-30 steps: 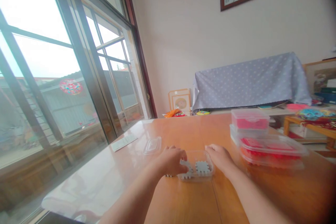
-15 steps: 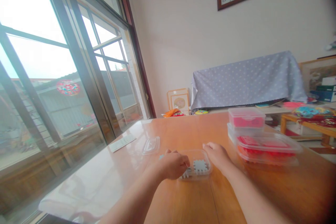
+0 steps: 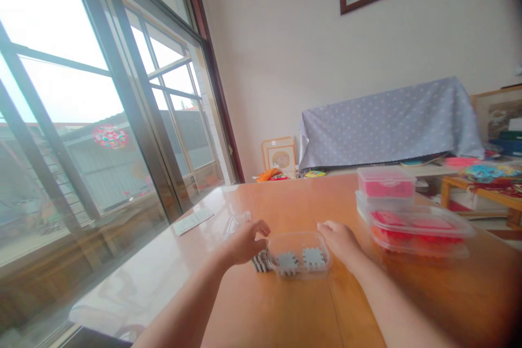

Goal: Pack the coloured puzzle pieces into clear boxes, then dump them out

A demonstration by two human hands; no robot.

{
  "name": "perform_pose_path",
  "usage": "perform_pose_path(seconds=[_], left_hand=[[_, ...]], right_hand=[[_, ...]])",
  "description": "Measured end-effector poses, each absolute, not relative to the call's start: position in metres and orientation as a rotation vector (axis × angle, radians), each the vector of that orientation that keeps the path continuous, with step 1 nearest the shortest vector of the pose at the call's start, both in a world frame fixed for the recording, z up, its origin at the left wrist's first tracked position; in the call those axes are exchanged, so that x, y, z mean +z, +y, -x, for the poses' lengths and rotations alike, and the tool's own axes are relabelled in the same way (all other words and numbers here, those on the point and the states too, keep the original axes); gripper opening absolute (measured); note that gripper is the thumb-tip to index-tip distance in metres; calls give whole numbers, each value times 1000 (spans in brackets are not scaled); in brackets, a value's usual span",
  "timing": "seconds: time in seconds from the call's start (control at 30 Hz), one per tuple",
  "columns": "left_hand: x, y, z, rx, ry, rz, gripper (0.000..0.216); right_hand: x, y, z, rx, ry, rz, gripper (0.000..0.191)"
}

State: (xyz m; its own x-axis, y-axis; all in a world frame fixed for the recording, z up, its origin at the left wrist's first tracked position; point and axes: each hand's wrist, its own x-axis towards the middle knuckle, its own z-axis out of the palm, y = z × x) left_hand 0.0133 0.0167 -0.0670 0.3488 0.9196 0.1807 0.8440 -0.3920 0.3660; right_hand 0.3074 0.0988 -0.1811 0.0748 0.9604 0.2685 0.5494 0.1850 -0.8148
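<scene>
Into view: table (image 3: 277, 315), tub (image 3: 298, 273) mid-board, tiles (image 3: 314, 257) inside, side by side. Tile stack (image 3: 261, 264) just left, beside left hand (image 3: 247, 242). Right hand (image 3: 337, 237) at tub's right end. Far right, stacked boxes (image 3: 386, 185), container (image 3: 422, 231) before them.

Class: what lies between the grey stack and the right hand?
Head view: a clear tub holding grey notched pieces lies between the stack and the right hand.

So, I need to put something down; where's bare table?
Bare wood shows between the forearms, on the near side of the clear tub, and beyond it, between the loose lid and the stacked boxes. Crowded: the left hand, gray pieces and tub; also the boxes and red-filled container.
</scene>
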Motion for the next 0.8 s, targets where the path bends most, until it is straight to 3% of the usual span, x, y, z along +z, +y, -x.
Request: perform_pose_path(seconds=[0.3, 0.8], left_hand=[[-64, 5, 10, 390, 1722, -2313, 47], [-71, 25, -29, 596, 1482, -2440, 41]], right_hand=[[-178, 96, -307, 575, -1620, 1497, 43], [-179, 99, -306, 598, -1602, 1496, 40]])
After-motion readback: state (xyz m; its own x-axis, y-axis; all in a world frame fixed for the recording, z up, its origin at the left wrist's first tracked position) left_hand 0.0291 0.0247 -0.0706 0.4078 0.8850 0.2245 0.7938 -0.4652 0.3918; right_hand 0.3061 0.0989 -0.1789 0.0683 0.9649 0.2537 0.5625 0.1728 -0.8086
